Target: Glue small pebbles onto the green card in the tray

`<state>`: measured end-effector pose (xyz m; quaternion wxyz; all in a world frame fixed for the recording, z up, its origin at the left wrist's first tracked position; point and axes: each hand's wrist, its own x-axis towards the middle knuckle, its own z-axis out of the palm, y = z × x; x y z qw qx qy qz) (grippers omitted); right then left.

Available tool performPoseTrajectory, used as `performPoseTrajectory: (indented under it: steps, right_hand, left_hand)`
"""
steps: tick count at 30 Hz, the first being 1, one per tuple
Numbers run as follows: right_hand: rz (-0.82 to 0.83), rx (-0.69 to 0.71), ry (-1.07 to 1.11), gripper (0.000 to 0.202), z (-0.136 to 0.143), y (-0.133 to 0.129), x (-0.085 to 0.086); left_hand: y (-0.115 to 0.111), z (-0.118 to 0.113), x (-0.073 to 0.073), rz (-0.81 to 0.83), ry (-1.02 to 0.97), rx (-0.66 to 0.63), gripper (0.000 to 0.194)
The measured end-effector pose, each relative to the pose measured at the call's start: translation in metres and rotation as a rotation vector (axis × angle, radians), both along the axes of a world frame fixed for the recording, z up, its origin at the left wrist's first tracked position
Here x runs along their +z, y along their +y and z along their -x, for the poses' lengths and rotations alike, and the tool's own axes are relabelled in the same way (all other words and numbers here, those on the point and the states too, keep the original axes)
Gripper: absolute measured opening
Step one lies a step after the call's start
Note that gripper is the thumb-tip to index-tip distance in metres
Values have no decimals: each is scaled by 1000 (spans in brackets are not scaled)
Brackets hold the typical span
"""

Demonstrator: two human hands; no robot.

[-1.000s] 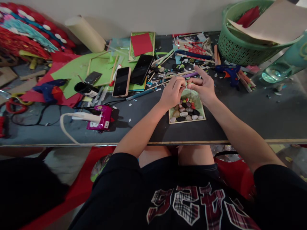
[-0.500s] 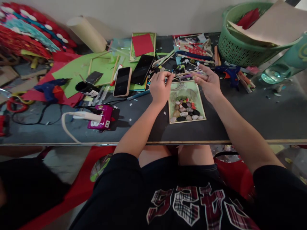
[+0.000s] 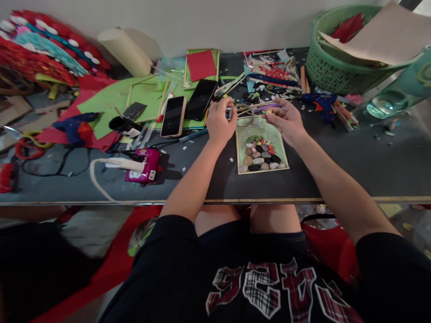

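Observation:
A small panel [image 3: 263, 168] with a thin pale border lies in front of me, its green face partly covered with pebbles [image 3: 258, 161] in black, grey, white, tan and a few red. My right hand [image 3: 286, 120] is above the panel's upper right corner, pinching a small yellowish pebble [image 3: 268, 111] between thumb and fingers. Past the upper left corner my left hand [image 3: 221, 120] is curled, fingertips together. A thin round ring [image 3: 251, 117] shows right beside those fingers; whether they grip it is hidden.
Left of the hands lie two phones [image 3: 173, 116], a purple plug adapter [image 3: 143, 167], a glue gun [image 3: 72, 128] and scissors [image 3: 28, 146]. Farther right are another glue gun [image 3: 323, 104], a green basket [image 3: 332, 67] and a water bottle [image 3: 387, 101]. Scraps and sticks [image 3: 269, 72] lie behind.
My right hand has come down and left, its fingers closing in so the yellowish pebble shows at the tips. My left hand has shifted slightly left. The pebbled panel stays put.

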<state>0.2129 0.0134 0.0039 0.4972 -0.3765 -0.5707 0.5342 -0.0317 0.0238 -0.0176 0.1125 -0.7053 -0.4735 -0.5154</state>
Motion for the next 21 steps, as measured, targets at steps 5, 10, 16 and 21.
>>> performPoseTrajectory:
  steps: [5, 10, 16, 21]
  right_hand:
    - [89, -1, 20, 90, 6, -3, -3]
    - [85, 44, 7, 89, 9, -8, 3]
    - [141, 60, -19, 88, 8, -10, 9]
    - [130, 54, -34, 87, 8, -10, 10]
  left_hand:
    - [-27, -29, 16, 161, 186, -256, 43]
    - [-31, -38, 15, 179, 173, -276, 40]
    - [-28, -34, 15, 152, 154, -278, 39]
    - [-32, -38, 17, 91, 152, -259, 35]
